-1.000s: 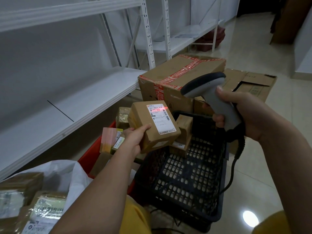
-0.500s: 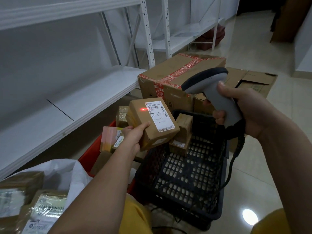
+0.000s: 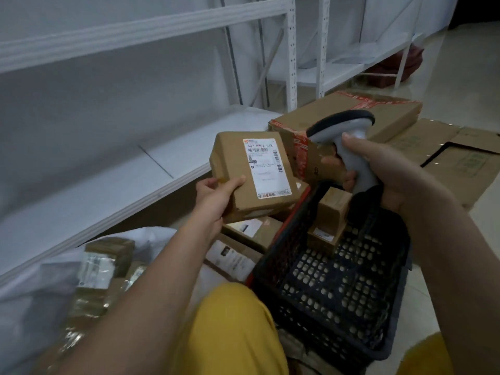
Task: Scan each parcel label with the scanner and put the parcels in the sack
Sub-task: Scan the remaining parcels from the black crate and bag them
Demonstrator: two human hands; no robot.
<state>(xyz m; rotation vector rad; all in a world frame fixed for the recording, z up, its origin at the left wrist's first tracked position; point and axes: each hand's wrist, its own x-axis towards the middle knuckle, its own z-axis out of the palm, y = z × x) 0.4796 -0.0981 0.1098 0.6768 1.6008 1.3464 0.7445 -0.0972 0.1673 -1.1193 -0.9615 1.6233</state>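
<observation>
My left hand (image 3: 216,194) grips a small brown parcel (image 3: 232,169) by its lower left corner, white label (image 3: 266,166) facing up. My right hand (image 3: 378,174) holds the grey scanner (image 3: 349,139) by its handle just right of the parcel, its dark head pointing left over the label. No red beam shows on the label. The white sack (image 3: 48,282) lies open at lower left with several taped parcels (image 3: 100,266) inside. Another small parcel (image 3: 328,220) stands in the black crate (image 3: 338,288).
A red bin (image 3: 297,204) holds more labelled parcels (image 3: 243,239) beside the black crate. Large cardboard boxes (image 3: 378,115) sit behind on the floor. White metal shelving (image 3: 135,163) runs along the left. My yellow-clad knees (image 3: 232,328) are at the bottom.
The red scan light that was on the label is gone. The parcel has come closer to me and leftward, and the view has swung down toward the sack.
</observation>
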